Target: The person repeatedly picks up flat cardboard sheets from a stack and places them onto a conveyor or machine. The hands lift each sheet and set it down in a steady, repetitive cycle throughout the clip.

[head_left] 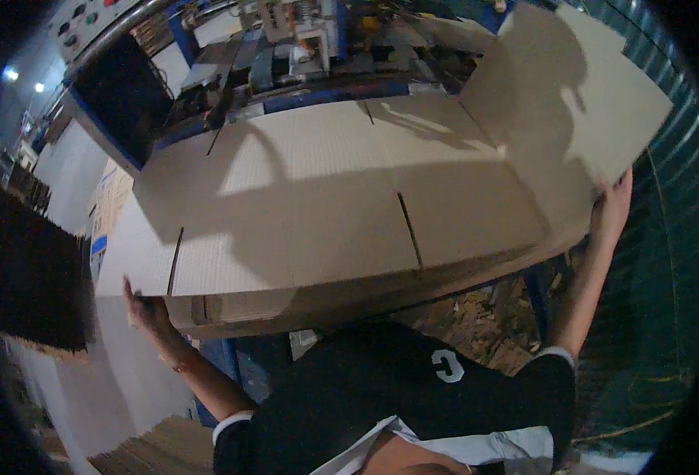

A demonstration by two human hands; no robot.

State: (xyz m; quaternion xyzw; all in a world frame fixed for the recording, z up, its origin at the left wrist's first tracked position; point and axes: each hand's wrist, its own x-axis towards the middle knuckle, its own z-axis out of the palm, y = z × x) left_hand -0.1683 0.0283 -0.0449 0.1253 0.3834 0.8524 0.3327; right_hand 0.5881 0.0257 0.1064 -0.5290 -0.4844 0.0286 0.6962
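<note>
A large flat sheet of slotted corrugated cardboard [325, 198] lies across a stack of similar sheets in front of me. My left hand [147, 313] grips its near left corner from beneath the edge. My right hand [612, 210] holds the right end panel, which is folded upward [571, 103] and stands tilted above the rest of the sheet. Both arms are stretched wide apart along the sheet's near edge.
A blue-framed machine [286, 47] with rollers and a control panel stands behind the sheet. More cardboard stacks [151, 447] sit at lower left. Cardboard scraps [484, 317] litter the floor under the table. A corrugated green wall [666, 261] runs along the right.
</note>
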